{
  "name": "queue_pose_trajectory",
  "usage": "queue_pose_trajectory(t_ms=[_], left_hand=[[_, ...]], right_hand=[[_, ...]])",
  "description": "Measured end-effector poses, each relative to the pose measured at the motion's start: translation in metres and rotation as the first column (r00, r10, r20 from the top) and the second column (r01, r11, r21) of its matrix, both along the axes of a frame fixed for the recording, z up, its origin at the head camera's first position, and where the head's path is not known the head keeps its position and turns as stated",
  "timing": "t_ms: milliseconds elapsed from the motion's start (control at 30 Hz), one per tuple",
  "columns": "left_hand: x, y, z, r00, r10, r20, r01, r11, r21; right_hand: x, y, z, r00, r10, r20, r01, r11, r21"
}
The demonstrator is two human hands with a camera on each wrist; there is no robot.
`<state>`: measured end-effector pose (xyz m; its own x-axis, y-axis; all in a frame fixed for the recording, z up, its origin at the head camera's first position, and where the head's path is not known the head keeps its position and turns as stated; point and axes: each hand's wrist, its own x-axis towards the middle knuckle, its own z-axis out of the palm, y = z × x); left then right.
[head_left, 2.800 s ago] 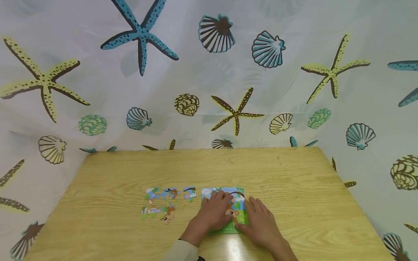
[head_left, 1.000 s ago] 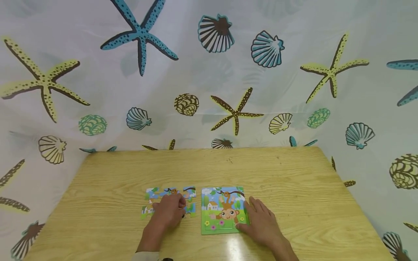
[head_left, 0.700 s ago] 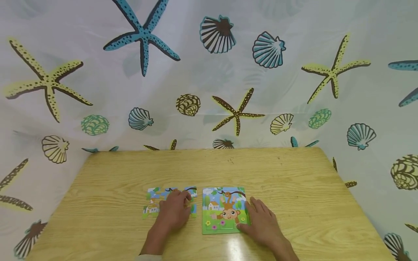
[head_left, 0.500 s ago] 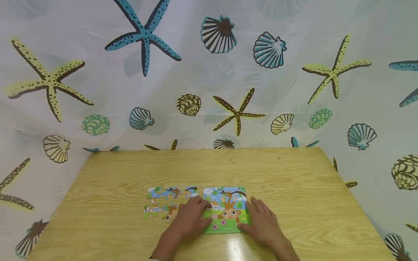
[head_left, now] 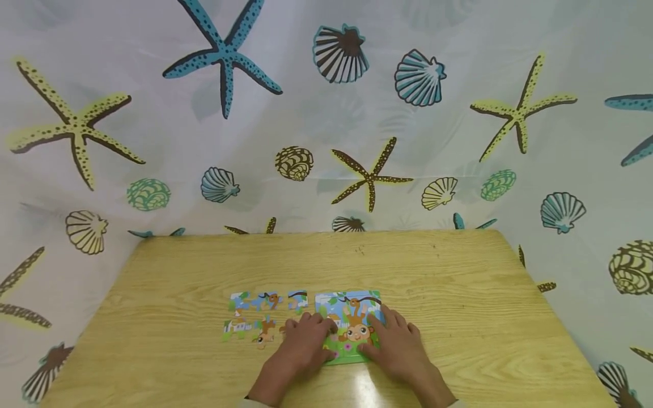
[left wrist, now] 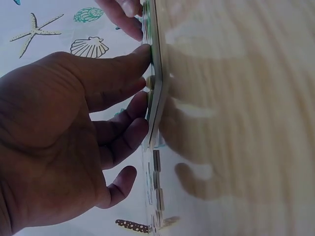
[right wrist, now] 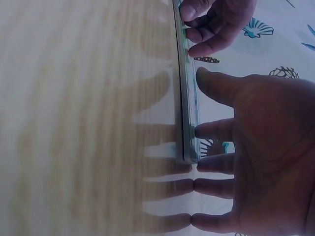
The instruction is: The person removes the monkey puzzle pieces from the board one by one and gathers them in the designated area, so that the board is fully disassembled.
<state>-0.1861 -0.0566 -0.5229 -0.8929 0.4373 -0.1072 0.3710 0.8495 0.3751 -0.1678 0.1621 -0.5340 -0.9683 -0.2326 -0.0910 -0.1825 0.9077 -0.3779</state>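
Observation:
A square green-edged puzzle board (head_left: 349, 358) printed with a hanging monkey lies on the wooden table. My left hand (head_left: 301, 345) is at its left side, fingers slightly bent; in the left wrist view the thumb (left wrist: 130, 61) and fingertips meet the board's face. My right hand (head_left: 400, 345) rests at the right side, index and thumb over the board, the other fingers extended beyond its edge. Left of the board lie several loose puzzle pieces: a house piece (head_left: 237, 327), a monkey-face piece (head_left: 263, 339) and a branch piece (head_left: 297, 300) among them. My left hand covers part of that group.
The wooden table (head_left: 474, 294) extends around the board and pieces. Behind it and at both sides hangs a pale cloth (head_left: 245, 136) printed with starfish and shells.
My left hand left the board, passed over the loose pieces, then returned to the board's left side. My right hand has since shifted left, with thumb and index further over the board.

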Motion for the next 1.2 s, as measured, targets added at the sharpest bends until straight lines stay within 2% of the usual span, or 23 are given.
queue_pose_trajectory(t_ms=[133, 400, 600, 767, 933, 1067, 1200], left_hand=[[-0.002, 0.002, 0.002, 0.999, 0.013, 0.035, -0.013, 1.0, -0.002], [-0.005, 0.001, 0.003, 0.996, 0.065, 0.063, -0.065, 0.998, 0.006], [-0.012, 0.001, 0.001, 0.997, 0.048, 0.058, -0.049, 0.999, 0.008], [-0.013, -0.002, -0.004, 0.993, 0.054, 0.109, -0.066, 0.992, 0.107], [-0.011, -0.01, -0.005, 0.988, 0.028, 0.15, -0.062, 0.972, 0.227], [-0.01, -0.027, -0.003, 0.988, 0.028, 0.15, -0.073, 0.951, 0.301], [-0.007, -0.055, 0.003, 0.98, 0.067, 0.185, -0.126, 0.937, 0.326]], right_hand=[[0.0, -0.005, 0.003, 1.0, -0.025, -0.01, 0.026, 0.999, 0.032], [-0.001, -0.008, 0.007, 0.999, -0.038, -0.029, 0.039, 0.999, 0.011], [-0.001, -0.008, 0.008, 0.999, -0.042, -0.032, 0.042, 0.999, 0.006], [0.0, -0.009, 0.009, 0.999, -0.038, -0.024, 0.037, 0.999, -0.018], [-0.001, -0.009, 0.006, 0.999, -0.045, -0.028, 0.045, 0.999, 0.0], [-0.001, -0.009, 0.002, 0.998, -0.047, -0.03, 0.047, 0.999, 0.003], [0.0, -0.007, 0.001, 0.999, -0.047, -0.024, 0.047, 0.999, -0.014]])
